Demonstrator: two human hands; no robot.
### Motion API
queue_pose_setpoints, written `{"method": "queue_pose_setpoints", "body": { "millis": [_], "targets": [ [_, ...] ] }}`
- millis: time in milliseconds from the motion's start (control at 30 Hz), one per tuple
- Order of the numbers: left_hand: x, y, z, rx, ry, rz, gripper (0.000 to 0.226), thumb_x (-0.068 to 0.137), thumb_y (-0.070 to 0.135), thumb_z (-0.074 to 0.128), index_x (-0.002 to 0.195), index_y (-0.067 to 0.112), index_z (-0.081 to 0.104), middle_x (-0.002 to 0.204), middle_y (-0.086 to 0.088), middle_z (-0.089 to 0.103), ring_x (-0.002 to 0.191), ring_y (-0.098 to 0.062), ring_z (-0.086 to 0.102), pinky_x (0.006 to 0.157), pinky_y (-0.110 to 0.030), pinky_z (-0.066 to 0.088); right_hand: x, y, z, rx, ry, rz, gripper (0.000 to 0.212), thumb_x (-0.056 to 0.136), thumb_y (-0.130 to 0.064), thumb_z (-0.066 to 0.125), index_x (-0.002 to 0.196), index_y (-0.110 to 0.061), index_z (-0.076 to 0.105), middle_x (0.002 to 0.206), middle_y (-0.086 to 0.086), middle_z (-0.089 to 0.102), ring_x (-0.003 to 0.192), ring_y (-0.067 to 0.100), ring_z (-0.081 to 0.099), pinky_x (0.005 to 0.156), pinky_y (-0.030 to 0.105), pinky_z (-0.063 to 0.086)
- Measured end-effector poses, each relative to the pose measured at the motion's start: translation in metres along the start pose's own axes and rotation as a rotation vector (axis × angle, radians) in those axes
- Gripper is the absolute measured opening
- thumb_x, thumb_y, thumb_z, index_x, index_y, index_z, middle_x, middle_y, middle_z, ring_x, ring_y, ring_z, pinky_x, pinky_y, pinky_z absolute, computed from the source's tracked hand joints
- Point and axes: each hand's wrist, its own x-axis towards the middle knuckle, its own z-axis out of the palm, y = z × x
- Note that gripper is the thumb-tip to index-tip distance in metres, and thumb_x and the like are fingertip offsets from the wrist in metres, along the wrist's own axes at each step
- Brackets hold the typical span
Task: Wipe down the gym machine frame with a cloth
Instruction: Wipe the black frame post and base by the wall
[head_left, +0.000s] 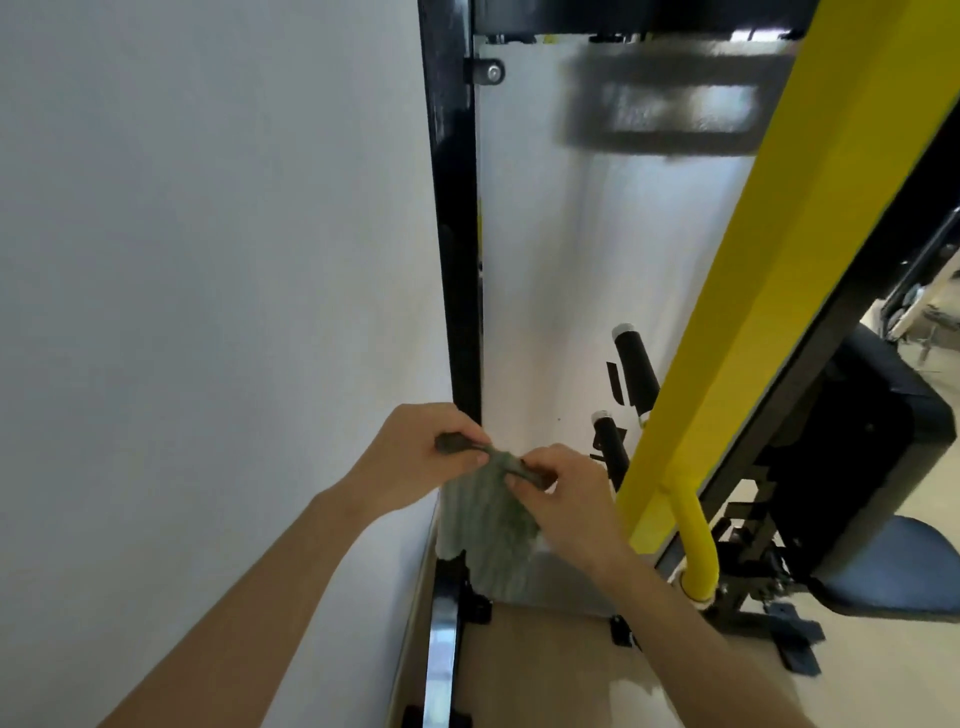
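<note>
Two hands meet at a grey-green cloth (488, 525), low in our view. Our left hand (415, 457) pinches one top corner, fingers closed tight on a twisted end. Our right hand (566, 499) pinches the other corner, thumb and fingertips shut on the fabric. Between them the cloth hangs down loose, in front of the black upright post (457, 234) of the machine frame, beside the white wall (208, 260). To the right a yellow beam (769, 260) slants upward, with black foam rollers (636, 374) behind it.
</note>
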Motion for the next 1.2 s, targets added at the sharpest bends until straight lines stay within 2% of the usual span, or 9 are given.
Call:
{"method": "queue_pose_setpoints", "body": {
  "millis": [133,233,400,467,567,733,867,1000,1200],
  "targets": [
    [0.007,-0.021,-0.016,0.204,0.091,-0.055,0.015,0.087,0.017,0.079,0.098,0.027,0.079,0.084,0.025,0.062,0.08,0.002,0.063,0.07,-0.013,0.048,0.029,-0.005,0.014,-0.035,0.058,0.061,0.002,0.091,-0.026,0.073,0.09,-0.025,0.071,0.087,-0.005,0.053,0.076,0.007,0.055,0.069,0.012,0.044],
    [0.02,-0.035,-0.029,0.259,0.203,-0.138,0.012,0.089,0.018,0.075,0.094,0.028,0.079,0.085,0.021,0.064,0.081,-0.001,0.061,0.077,-0.024,0.052,0.054,-0.014,0.023,-0.006,0.07,0.087,0.007,0.093,-0.031,0.069,0.093,-0.027,0.074,0.081,-0.01,0.063,0.074,0.007,0.06,0.069,0.019,0.051],
    [0.055,-0.043,-0.043,0.139,0.509,-0.262,0.013,0.086,0.02,0.078,0.085,0.033,0.079,0.084,0.009,0.05,0.083,-0.012,0.054,0.073,-0.023,0.046,0.102,-0.042,0.016,0.078,0.199,0.088,0.012,0.094,-0.027,0.067,0.09,-0.028,0.078,0.073,-0.01,0.07,0.066,0.008,0.066,0.068,0.028,0.058],
    [0.071,-0.043,-0.049,0.118,0.53,-0.306,0.013,0.089,0.031,0.072,0.084,0.043,0.075,0.075,0.014,0.058,0.073,-0.005,0.058,0.067,-0.023,0.046,0.122,-0.052,0.012,0.145,0.228,0.105,0.015,0.092,-0.02,0.068,0.085,-0.029,0.078,0.073,-0.01,0.072,0.069,0.009,0.068,0.073,0.035,0.06],
    [0.1,-0.041,-0.062,0.079,0.55,-0.305,0.011,0.095,0.036,0.063,0.091,0.036,0.073,0.066,0.019,0.067,0.063,-0.002,0.065,0.067,-0.03,0.058,0.147,-0.067,0.007,0.266,0.294,0.111,0.021,0.09,-0.013,0.068,0.084,-0.032,0.075,0.079,-0.01,0.073,0.078,0.013,0.07,0.081,0.041,0.06],
    [0.151,-0.033,-0.082,-0.145,0.658,-0.239,0.011,0.095,0.024,0.061,0.095,0.023,0.072,0.084,0.011,0.074,0.079,-0.009,0.07,0.08,-0.041,0.059,0.178,-0.099,0.0,0.268,0.419,-0.222,0.026,0.09,-0.003,0.064,0.106,-0.022,0.072,0.099,-0.011,0.074,0.092,0.005,0.069,0.089,0.032,0.058],
    [0.177,-0.032,-0.089,-0.389,0.63,-0.214,0.012,0.094,0.023,0.065,0.106,0.026,0.064,0.094,0.011,0.073,0.087,-0.011,0.071,0.086,-0.045,0.059,0.206,-0.114,-0.004,0.008,0.346,-0.434,0.039,0.095,0.001,0.056,0.132,-0.009,0.057,0.132,0.002,0.061,0.121,0.018,0.058,0.106,0.042,0.048],
    [0.192,-0.032,-0.092,-0.649,0.558,-0.187,0.031,0.095,0.019,0.068,0.123,0.021,0.054,0.102,-0.003,0.074,0.096,-0.021,0.073,0.092,-0.048,0.059,0.222,-0.113,-0.017,-0.182,0.302,-0.521,0.041,0.1,-0.005,0.051,0.141,-0.004,0.049,0.143,0.012,0.052,0.134,0.028,0.047,0.116,0.048,0.037],
    [0.211,-0.015,-0.112,-0.844,0.613,-0.086,0.023,0.092,0.019,0.073,0.107,0.019,0.056,0.094,0.003,0.075,0.092,-0.019,0.074,0.084,-0.033,0.061,0.242,-0.135,-0.045,-0.549,0.523,-0.747,0.036,0.092,-0.006,0.062,0.127,-0.007,0.059,0.137,0.014,0.06,0.133,0.028,0.051,0.124,0.038,0.024]
  ]
}}
